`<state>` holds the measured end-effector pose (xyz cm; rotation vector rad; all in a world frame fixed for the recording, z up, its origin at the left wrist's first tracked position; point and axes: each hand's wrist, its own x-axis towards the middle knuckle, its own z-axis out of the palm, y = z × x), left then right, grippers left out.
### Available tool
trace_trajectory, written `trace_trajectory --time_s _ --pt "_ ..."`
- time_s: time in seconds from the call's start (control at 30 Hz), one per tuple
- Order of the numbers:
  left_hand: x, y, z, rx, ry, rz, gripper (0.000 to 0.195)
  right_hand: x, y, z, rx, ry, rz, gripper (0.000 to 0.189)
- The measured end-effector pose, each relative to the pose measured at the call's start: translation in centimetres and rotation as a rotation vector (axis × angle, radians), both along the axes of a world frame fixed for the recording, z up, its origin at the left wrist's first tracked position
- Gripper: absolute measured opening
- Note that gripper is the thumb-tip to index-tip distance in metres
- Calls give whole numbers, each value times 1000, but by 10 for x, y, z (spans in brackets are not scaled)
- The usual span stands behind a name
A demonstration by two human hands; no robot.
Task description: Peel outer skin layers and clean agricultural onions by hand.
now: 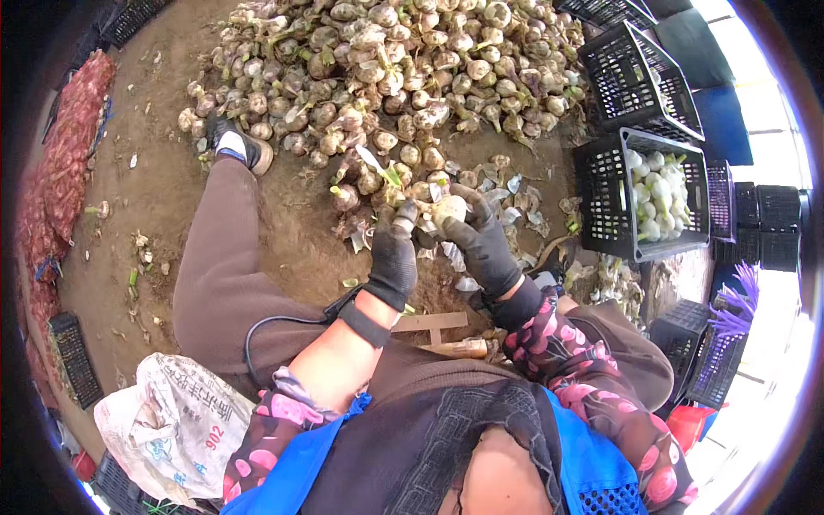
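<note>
A pale garlic bulb [450, 210] is held between my two gloved hands in front of my knees. My left hand [394, 254], in a dark knit glove, pinches the bulb's stem side. The fingers and thumb of my right hand [483, 248], gloved alike, wrap the bulb's other side. Just beyond the hands lie several unpeeled garlic bulbs [346, 197], some with cut green stems. Loose papery garlic skins [512, 215] are strewn right of the hands. My fingers partly hide the bulb, and no tool is visible in either hand.
A large heap of garlic [386, 71] covers the ground ahead. At right, a black plastic crate [608, 193] holds peeled white bulbs, with another crate [634, 84] beyond it. Red mesh sacks [71, 154] line the left side. A white woven sack [174, 425] lies by my left thigh.
</note>
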<state>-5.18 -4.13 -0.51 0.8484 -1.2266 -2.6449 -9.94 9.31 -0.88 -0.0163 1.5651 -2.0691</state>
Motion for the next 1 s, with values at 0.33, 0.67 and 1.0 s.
trace_trajectory --time_s 0.33,0.67,1.0 --pt "20 -14 17 -322 158 -306 20 34 3 48 53 167 -1 57" --pt "20 -16 26 -189 107 -300 25 33 11 52 631 995 71 58" --pt "22 -12 -11 -577 206 -322 27 38 11 51 93 156 -15 48"
